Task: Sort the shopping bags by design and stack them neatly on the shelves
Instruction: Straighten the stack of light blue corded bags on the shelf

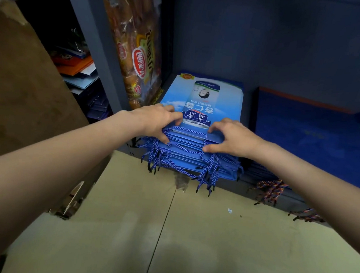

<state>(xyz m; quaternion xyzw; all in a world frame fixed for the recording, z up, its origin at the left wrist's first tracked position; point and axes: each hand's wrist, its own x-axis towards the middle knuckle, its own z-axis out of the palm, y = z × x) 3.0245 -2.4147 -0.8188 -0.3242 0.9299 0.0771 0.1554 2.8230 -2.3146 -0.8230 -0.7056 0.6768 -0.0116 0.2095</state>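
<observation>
both hands grasp the near edge of the light blue bag stack (200, 107) on the shelf (310, 49). left hand (157, 121) and right hand (231, 138) have fingers on top, thumbs under the upper bags. dark blue stack (304, 129) lies just beside.

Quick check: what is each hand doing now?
Left hand: grips the light blue bag stack.
Right hand: grips the same stack.

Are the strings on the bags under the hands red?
No, the strings on the light blue bags under both hands are blue.
</observation>
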